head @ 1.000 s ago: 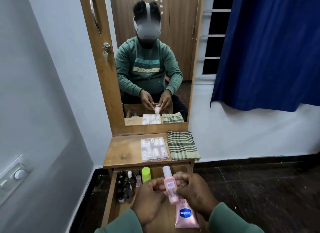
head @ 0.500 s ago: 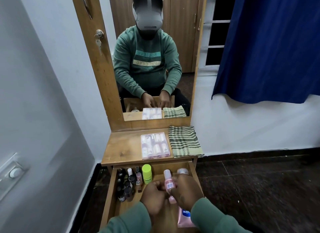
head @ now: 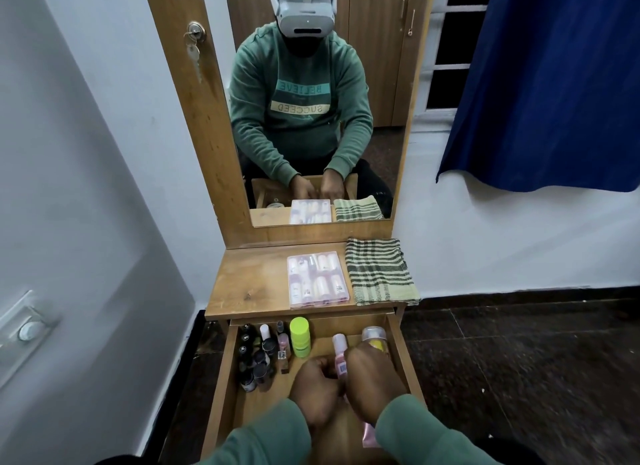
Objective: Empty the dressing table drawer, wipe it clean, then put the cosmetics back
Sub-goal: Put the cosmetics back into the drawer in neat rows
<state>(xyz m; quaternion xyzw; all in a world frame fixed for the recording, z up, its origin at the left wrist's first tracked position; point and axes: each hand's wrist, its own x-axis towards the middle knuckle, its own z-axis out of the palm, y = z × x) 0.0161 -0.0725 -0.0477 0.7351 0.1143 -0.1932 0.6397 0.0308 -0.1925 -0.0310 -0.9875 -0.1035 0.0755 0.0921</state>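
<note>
The wooden drawer [head: 403,357] of the dressing table stands pulled out. My left hand [head: 317,386] and my right hand [head: 372,378] both grip a small pink bottle [head: 340,355] with a white cap, held low inside the drawer. Along the drawer's left side stand several small dark bottles [head: 254,357] and a lime-green container [head: 300,336]. A clear-capped yellow bottle [head: 374,338] lies behind my right hand. Under my right wrist a pink tube [head: 367,433] shows only at its edge.
On the table top [head: 249,281] lie a clear plastic case [head: 317,279] of small bottles and a folded green checked cloth [head: 379,270]. A mirror [head: 311,101] rises behind. White wall at left, dark tiled floor and blue curtain [head: 554,84] at right.
Both hands have gone down and forward into the drawer with the pink bottle. The view has tilted down and moved closer, and my right arm now hides most of the pink tube.
</note>
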